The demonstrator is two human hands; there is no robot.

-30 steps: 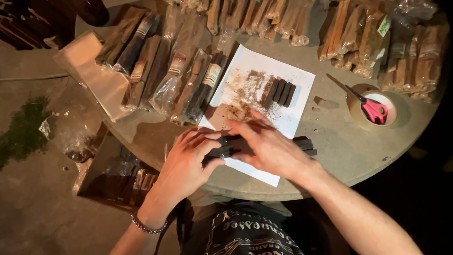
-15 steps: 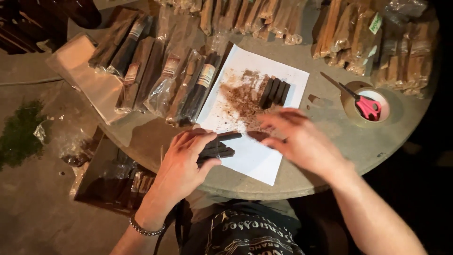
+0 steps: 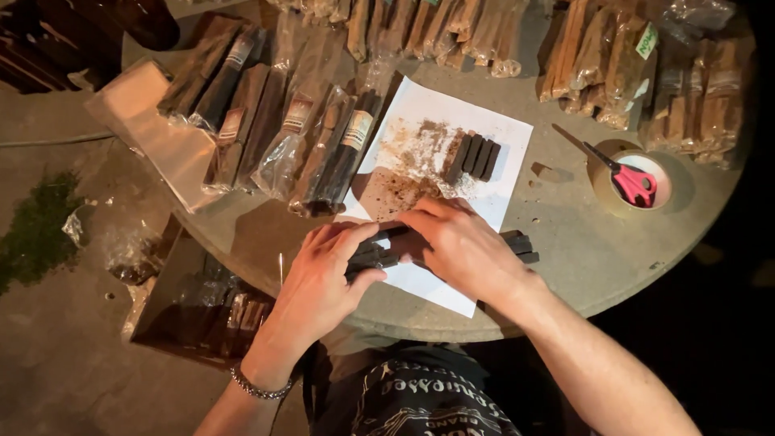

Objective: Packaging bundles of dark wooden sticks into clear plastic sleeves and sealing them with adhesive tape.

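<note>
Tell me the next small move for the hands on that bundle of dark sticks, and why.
Probably square the ends of the dark sticks first. The left hand and right hand both grip the bundle over the white paper, and its ends look uneven, some poking out past the right hand, unlike the neat row of four.

Dark brown sticks [image 3: 474,157] on white paper [image 3: 500,129]; pink-handled scissors [image 3: 632,182].

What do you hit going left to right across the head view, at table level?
Green patch on the floor → clear bag → wrapped dark sticks → left hand → right hand → tape roll with pink scissors.
</note>
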